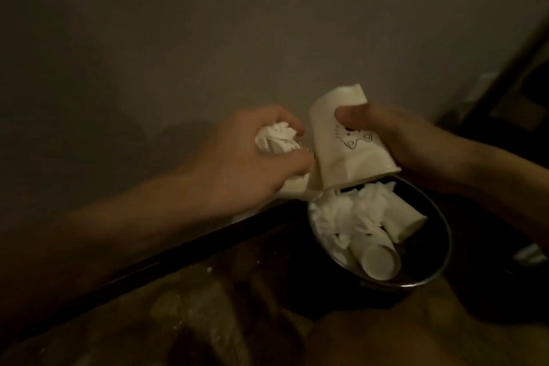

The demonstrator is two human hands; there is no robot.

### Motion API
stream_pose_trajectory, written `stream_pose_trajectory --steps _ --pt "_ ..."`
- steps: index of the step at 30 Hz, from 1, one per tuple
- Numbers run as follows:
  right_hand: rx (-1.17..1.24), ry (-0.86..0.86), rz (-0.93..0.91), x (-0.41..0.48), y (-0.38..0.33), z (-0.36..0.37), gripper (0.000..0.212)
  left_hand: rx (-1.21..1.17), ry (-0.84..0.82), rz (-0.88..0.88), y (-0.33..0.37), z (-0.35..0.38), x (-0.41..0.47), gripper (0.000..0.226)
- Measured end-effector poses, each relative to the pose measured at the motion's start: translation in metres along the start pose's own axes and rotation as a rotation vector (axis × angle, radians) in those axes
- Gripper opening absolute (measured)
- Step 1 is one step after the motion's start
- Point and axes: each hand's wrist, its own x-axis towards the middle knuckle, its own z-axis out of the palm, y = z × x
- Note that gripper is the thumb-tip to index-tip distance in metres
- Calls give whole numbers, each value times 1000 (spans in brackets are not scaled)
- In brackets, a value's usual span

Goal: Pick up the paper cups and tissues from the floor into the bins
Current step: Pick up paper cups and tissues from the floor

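My right hand (395, 140) grips a crushed white paper cup (353, 154) with a black drawing on it, mouth down just above the bin's far rim. My left hand (237, 157) holds a crumpled white tissue (66, 140) together with a second paper cup (86, 187), right beside the first cup and touching it. Below them stands a round dark bin (436, 258) with a metal rim. It holds several white tissues (341, 214) and paper cups (380, 261) lying on their sides.
A plain wall (208, 38) rises right behind the bin, with a dark skirting board (178, 249) along its foot. The wooden floor (208, 306) is in front. Dark furniture (520, 92) stands at the right edge. The light is dim.
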Motion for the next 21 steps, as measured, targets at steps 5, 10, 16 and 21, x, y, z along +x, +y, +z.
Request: stream_pose_trajectory --steps 5,10,16,21 --pt "-186 335 14 -40 67 -64 38 72 -98 -17 -17 95 48 27" --pt "-325 258 162 -66 116 -77 55 76 -194 -84 -54 161 47 35" --pt "-569 218 129 -80 163 -70 71 261 -443 -99 -86 186 30 50" --pt "-961 305 72 -85 172 -60 91 813 -641 166 -83 182 23 33"
